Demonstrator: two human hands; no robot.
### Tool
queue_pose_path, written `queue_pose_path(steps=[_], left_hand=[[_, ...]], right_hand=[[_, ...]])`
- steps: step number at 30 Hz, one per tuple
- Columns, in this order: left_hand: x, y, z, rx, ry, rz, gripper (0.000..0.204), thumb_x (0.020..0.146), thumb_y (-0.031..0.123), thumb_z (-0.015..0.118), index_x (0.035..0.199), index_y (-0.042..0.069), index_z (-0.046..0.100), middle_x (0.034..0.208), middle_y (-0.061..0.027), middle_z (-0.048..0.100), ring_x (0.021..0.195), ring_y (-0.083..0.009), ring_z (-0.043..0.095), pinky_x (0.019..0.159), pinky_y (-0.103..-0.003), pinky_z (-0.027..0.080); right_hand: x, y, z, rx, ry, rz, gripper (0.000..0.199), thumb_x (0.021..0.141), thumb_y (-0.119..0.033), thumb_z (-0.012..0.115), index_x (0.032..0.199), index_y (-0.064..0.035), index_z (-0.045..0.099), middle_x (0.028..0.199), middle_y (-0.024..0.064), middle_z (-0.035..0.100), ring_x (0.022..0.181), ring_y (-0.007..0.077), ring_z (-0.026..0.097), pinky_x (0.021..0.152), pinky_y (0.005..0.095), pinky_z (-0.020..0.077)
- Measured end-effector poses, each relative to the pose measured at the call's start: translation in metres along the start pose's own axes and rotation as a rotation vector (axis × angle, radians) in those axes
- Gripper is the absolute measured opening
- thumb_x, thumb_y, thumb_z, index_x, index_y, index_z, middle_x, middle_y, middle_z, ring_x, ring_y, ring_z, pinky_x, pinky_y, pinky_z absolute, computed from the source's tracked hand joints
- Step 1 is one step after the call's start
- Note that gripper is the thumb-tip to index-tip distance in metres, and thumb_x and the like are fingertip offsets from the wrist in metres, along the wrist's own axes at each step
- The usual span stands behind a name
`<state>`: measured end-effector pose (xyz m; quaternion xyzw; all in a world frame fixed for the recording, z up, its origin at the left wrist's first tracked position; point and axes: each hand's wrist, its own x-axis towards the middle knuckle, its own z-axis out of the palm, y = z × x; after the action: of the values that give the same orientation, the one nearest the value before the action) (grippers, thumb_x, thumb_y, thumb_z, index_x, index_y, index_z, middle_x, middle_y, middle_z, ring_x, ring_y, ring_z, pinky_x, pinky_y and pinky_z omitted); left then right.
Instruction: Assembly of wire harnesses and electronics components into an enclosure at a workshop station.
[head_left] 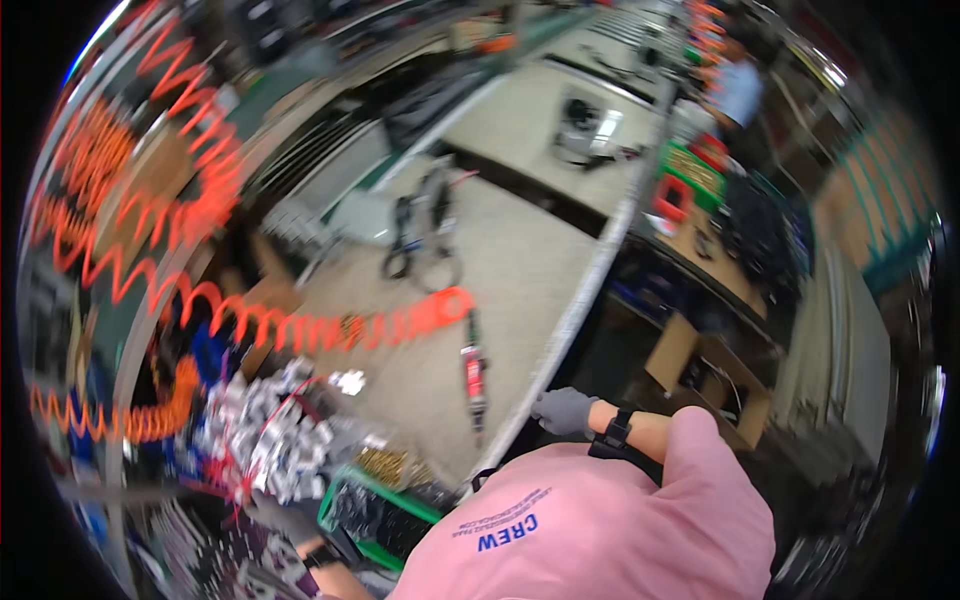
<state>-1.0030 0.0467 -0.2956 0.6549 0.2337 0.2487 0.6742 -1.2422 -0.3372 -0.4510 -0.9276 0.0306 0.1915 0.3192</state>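
Note:
My right hand, in a grey glove, is beside the metal edge of the pale work line, its fingers curled and nothing visible in them. My left hand, gloved the same way, is low on the left beside a heap of silvery-white metal pieces; its fingers are blurred and partly hidden. Close to it is a green crate with dark plastic inside. On the work surface lies a red and black power screwdriver, joined to an orange coiled air hose.
Brass-coloured small parts lie by the crate. Dark cables and a clear-and-black device sit farther up the line. A cardboard box stands at right, below a side bench with a red bin. Another person is far right.

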Motion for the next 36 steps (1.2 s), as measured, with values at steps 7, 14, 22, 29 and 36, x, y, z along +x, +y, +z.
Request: queue_pose_path(steps=[7,14,22,29,36], left_hand=[[-0.281,-0.053,0.122,0.212,-1.39,0.146,0.018,0.084,0.016,0.048,0.094,0.002,0.052,0.089,-0.0052,0.051,0.082,-0.0132,0.051,0.071,-0.027,0.044],[-0.563,-0.106,0.123,0.672,-2.452,0.057,0.025,0.084,0.024,0.055,0.094,0.001,0.053,0.081,-0.0024,0.054,0.074,-0.0103,0.05,0.068,-0.023,0.042],[-0.723,-0.185,0.092,1.087,-2.85,0.408,0.018,0.082,0.019,0.057,0.089,0.003,0.055,0.072,-0.0025,0.056,0.065,-0.0104,0.053,0.06,-0.024,0.044],[-0.885,-0.23,-0.063,1.222,-3.386,0.671,0.023,0.082,0.019,0.054,0.096,0.001,0.055,0.079,-0.0132,0.06,0.075,-0.0204,0.059,0.067,-0.029,0.045],[-1.054,-0.21,-0.191,1.37,-3.521,0.723,0.029,0.082,0.025,0.053,0.098,0.002,0.056,0.081,-0.0098,0.059,0.074,-0.0141,0.057,0.065,-0.027,0.044]], right_hand=[[-0.183,0.113,0.089,0.332,0.371,0.328,0.018,0.076,-0.018,0.048,0.088,-0.0084,0.057,0.089,0.0146,0.055,0.079,0.032,0.055,0.07,0.0411,0.0437],[-0.37,0.17,0.185,0.468,0.675,0.79,0.019,0.069,-0.02,0.052,0.08,-0.0063,0.059,0.08,0.0179,0.059,0.075,0.033,0.058,0.066,0.0426,0.0458],[-0.591,0.207,0.274,0.614,1.044,1.194,0.019,0.072,-0.02,0.051,0.084,-0.0071,0.059,0.08,0.0148,0.06,0.076,0.0332,0.057,0.066,0.0407,0.0453],[-0.739,0.22,0.492,0.793,1.213,1.721,0.026,0.078,-0.025,0.047,0.086,-0.0012,0.056,0.086,0.0207,0.057,0.086,0.0371,0.054,0.072,0.0429,0.0429],[-0.572,0.061,0.873,1.13,1.267,1.956,0.034,0.082,-0.029,0.041,0.095,-0.0064,0.062,0.103,0.0182,0.057,0.096,0.0309,0.054,0.081,0.0379,0.0418]])
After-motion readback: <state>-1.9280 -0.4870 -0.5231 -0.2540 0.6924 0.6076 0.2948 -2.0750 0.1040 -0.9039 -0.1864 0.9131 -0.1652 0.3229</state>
